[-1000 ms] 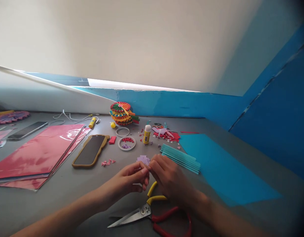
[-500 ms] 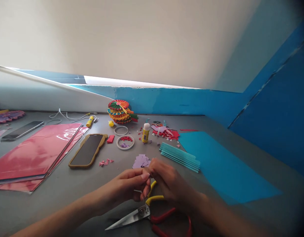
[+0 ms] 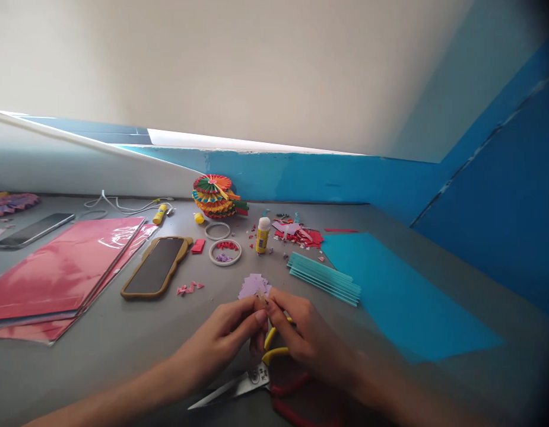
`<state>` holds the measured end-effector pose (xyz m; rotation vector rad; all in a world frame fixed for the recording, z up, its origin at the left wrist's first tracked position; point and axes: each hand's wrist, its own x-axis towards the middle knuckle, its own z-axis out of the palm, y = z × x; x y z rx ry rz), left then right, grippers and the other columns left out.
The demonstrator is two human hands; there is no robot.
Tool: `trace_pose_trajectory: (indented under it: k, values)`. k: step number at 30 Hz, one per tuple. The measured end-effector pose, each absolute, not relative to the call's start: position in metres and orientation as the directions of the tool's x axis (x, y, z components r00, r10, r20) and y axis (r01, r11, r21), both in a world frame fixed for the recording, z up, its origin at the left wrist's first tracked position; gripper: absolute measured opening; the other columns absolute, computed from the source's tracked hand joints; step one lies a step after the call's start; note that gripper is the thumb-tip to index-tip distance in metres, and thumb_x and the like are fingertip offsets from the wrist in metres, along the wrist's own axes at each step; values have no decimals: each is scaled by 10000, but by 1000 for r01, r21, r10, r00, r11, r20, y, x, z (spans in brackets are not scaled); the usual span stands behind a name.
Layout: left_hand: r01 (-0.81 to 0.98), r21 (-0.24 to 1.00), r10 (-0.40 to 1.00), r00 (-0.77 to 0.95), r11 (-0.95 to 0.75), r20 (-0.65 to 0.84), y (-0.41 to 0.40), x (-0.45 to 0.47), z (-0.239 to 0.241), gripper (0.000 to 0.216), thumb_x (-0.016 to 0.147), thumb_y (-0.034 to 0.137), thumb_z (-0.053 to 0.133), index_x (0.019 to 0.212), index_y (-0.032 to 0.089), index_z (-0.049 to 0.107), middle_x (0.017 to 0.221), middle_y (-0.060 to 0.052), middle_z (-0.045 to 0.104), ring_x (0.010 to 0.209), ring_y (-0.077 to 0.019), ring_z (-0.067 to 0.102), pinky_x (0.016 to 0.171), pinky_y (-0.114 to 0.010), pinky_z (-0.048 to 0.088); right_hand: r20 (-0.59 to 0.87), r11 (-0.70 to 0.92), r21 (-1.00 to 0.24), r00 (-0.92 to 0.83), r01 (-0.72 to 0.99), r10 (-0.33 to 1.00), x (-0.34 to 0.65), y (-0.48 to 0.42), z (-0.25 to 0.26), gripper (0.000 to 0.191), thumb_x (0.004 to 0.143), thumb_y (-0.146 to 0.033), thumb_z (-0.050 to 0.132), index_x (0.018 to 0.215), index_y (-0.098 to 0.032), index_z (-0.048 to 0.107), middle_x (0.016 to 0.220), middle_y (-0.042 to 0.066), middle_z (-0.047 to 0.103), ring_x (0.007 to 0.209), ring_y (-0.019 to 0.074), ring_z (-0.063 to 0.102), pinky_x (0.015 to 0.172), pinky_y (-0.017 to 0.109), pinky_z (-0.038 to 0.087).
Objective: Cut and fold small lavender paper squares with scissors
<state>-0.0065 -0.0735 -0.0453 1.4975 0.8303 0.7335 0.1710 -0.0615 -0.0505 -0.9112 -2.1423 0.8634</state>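
Note:
My left hand (image 3: 241, 329) and my right hand (image 3: 305, 326) meet at the fingertips over the front of the table. Both are closed in a pinch around something small and pale that the fingers mostly hide. Right behind the fingertips lies a pile of small lilac paper pieces (image 3: 253, 284). Below my hands are scissors (image 3: 256, 376) with yellow and red handles, their blades pointing left; my right hand covers part of the handles. To the right of the hands is a folded turquoise paper strip stack (image 3: 323, 279).
A blue sheet (image 3: 403, 290) lies at right. Behind my hands stand a glue stick (image 3: 262, 236), a tape ring (image 3: 210, 261) with red and purple bits, and red scraps (image 3: 303, 236). At left lie a phone (image 3: 155, 268), pink scraps (image 3: 189, 288) and red paper packs (image 3: 64, 267).
The fingers of my right hand have shifted their pinch, and a small pale bit now shows between the fingertips. The view has tilted slightly, so the table things sit a little higher.

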Motion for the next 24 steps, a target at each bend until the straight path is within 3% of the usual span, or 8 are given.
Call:
trace_pose_trajectory:
  k: [3, 8, 11, 14, 18, 24]
  values:
    - [31, 999, 835, 548, 42, -52, -73, -6, -46, 326, 951, 410, 434, 792, 151, 552, 710, 6, 523, 684, -120, 468, 663, -226, 364, 313, 539, -776, -541, 329, 781, 170, -63, -53, 244, 1009, -210, 349, 778, -208, 426, 713, -29, 486, 627, 125, 464, 595, 248, 358]
    - [-188, 887, 728, 653, 422, -208, -69, -9, -45, 296, 906, 424, 532, 838, 140, 579, 797, -17, 551, 635, -76, 446, 565, -181, 304, 386, 578, -779, -539, 245, 749, 174, -58, -54, 274, 1024, -257, 286, 788, -215, 419, 751, -19, 478, 660, 130, 459, 636, 254, 389]
    - [-209, 851, 703, 671, 483, -234, -67, -13, -42, 242, 871, 369, 611, 840, 130, 588, 801, -8, 533, 624, -57, 419, 576, -163, 305, 425, 614, -763, -559, 203, 713, 177, -53, -52, 265, 1013, -294, 321, 803, -212, 460, 802, -4, 496, 739, 143, 486, 698, 270, 408]
    - [-140, 913, 752, 622, 383, -220, -65, -14, -41, 243, 898, 374, 570, 855, 135, 576, 807, 0, 535, 639, -56, 430, 584, -161, 309, 399, 598, -771, -567, 219, 721, 178, -52, -48, 259, 1024, -288, 295, 860, -211, 480, 840, 1, 521, 775, 142, 511, 734, 274, 415]
    - [-32, 995, 819, 570, 94, -59, -65, -12, -45, 259, 941, 388, 480, 887, 147, 558, 785, 5, 541, 667, -81, 465, 570, -183, 329, 318, 560, -772, -580, 301, 750, 178, -53, -43, 246, 1025, -261, 306, 858, -199, 475, 804, -1, 516, 737, 143, 501, 706, 278, 406]
    - [170, 973, 783, 622, -158, 18, -65, -16, -46, 251, 966, 373, 407, 963, 168, 551, 811, -3, 563, 704, -115, 513, 672, -231, 413, 249, 593, -719, -661, 364, 708, 179, -50, -41, 197, 1001, -220, 371, 835, -198, 475, 787, -6, 524, 697, 138, 486, 664, 263, 390]
